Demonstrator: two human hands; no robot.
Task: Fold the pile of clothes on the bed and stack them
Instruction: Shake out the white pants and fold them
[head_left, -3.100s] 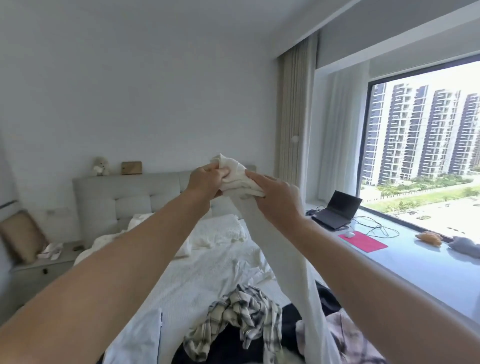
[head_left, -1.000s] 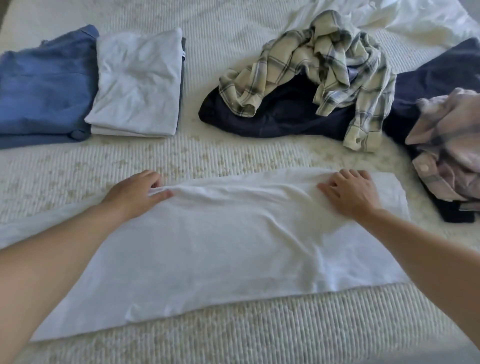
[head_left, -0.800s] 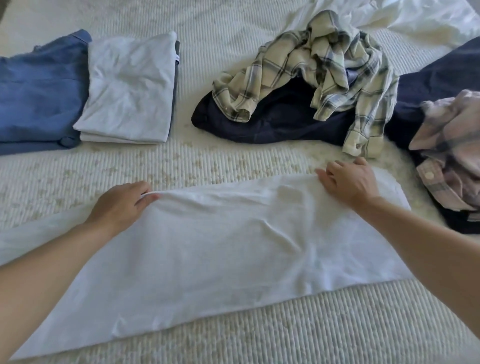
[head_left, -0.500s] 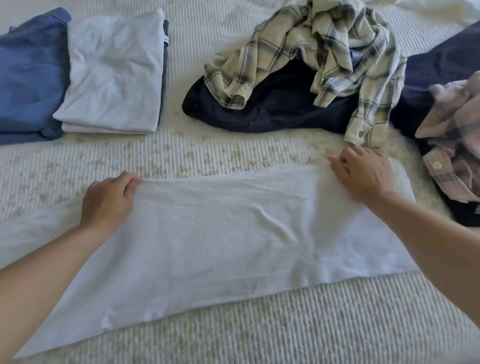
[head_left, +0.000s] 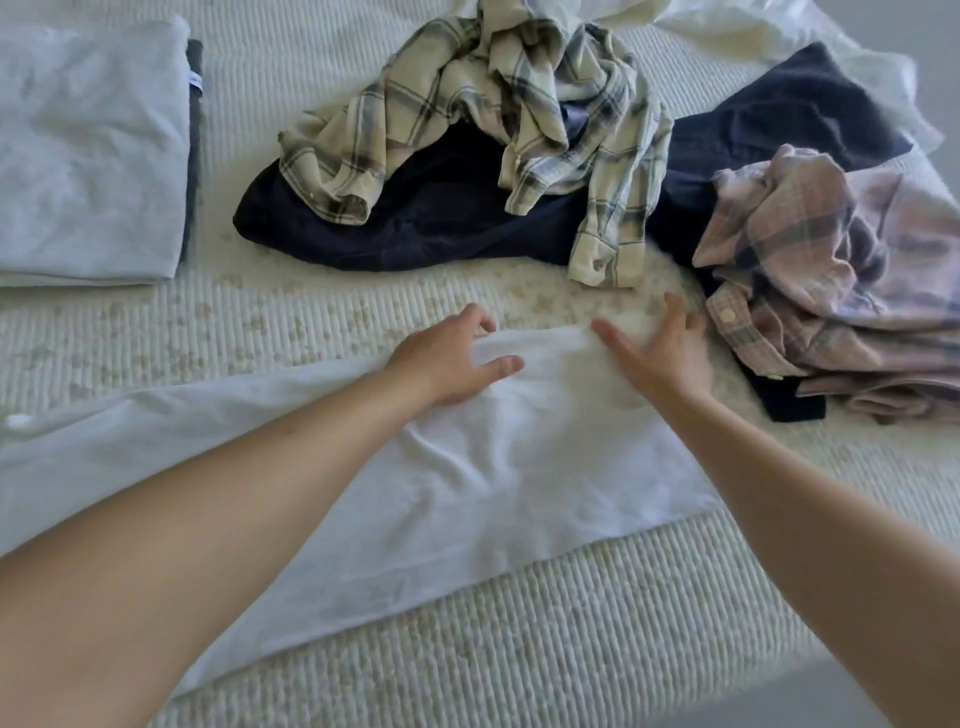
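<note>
Since the white garment (head_left: 467, 467) is thin, soft cloth, it likely weighs almost nothing and bends wherever it is lifted, so it should want holding at edges or corners, both hands at once, not in the middle, where it would only bunch. It lies flat as a long band along the near edge of the bed (head_left: 571, 634), its left end running off toward the near-left side and its right end stopping short of the pink plaid shirt (head_left: 831, 275).

Both hands are at the band's far edge, toward its right end. The left hand (head_left: 452, 364) lies palm down with fingers spread and straight, thumb on the cloth; it grips nothing (the fingertips look a little raised, though blur makes that uncertain). The right hand (head_left: 665, 358) is likewise spread wide, fingers fanned, over the far-right corner of the garment; whether it presses the cloth or floats just above it I cannot tell, as that patch is smeared.

Farther back, the unfolded pile waits: a cream plaid shirt (head_left: 493, 114) heaped on a navy garment (head_left: 426, 218). At the bed's far-left side sits a folded pale-blue stack (head_left: 88, 156), where this piece probably belongs once folded.
</note>
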